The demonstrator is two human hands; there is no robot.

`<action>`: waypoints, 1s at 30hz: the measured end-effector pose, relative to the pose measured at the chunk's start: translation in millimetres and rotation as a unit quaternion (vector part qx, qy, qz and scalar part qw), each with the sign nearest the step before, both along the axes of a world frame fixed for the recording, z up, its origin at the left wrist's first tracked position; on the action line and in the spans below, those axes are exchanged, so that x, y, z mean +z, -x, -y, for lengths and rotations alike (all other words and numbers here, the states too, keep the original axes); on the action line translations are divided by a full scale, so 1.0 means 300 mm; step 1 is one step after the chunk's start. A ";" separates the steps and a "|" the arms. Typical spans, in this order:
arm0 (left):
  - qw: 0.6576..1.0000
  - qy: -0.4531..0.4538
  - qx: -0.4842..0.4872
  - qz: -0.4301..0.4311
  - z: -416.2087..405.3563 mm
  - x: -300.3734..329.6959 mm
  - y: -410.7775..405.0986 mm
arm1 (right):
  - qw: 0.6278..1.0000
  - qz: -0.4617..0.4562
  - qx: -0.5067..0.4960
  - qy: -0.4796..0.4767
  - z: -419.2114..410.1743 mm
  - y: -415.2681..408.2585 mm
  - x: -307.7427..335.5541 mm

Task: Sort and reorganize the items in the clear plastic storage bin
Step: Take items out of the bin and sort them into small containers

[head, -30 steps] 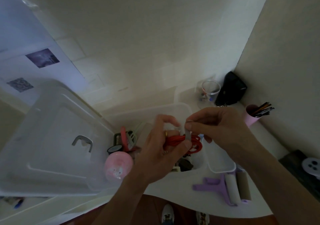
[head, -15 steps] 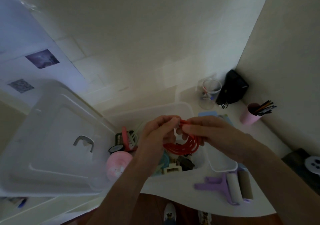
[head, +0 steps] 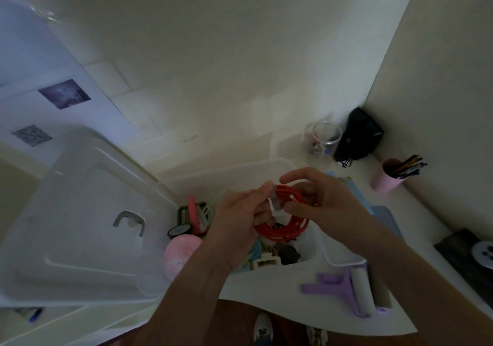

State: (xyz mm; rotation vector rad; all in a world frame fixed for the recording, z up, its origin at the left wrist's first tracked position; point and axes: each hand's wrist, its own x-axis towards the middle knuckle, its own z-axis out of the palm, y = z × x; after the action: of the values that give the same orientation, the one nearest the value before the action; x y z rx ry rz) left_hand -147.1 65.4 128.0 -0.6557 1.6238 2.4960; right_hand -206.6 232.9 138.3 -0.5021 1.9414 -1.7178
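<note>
Lid (head: 80, 212) left of bin (head: 282, 163)

Purple lint roller (head: 354, 289) lies on white counter (head: 266, 287) nr front edge; pink cup (head: 386, 176) w/ pencils by rt wall; black pouch (head: 360, 135) in corner, clear cup (head: 322, 143) just beside it.

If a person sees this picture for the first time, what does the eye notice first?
First, the red coiled cable at the centre, held by the left hand and right hand above the clear bin. Next, the pink ball left of it, and the purple lint roller lower right.
</note>
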 end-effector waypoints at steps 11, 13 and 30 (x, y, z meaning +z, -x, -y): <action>0.998 -0.047 -0.035 0.038 -0.013 0.013 0.002 | 0.996 -0.072 -0.054 -0.008 0.015 -0.004 -0.006; 0.999 -0.036 -0.026 0.030 -0.022 0.008 -0.005 | 0.996 -0.055 -0.064 -0.019 0.015 -0.003 -0.004; 0.978 -0.183 0.018 0.096 -0.040 -0.047 -0.002 | 0.976 0.210 -0.048 0.032 -0.036 0.013 -0.079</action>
State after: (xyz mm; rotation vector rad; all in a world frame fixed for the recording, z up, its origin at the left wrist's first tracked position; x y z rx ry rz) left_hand -146.5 77.4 113.8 -0.8465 1.0573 2.5634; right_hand -210.4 243.6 114.6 -0.0549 1.6321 -1.7792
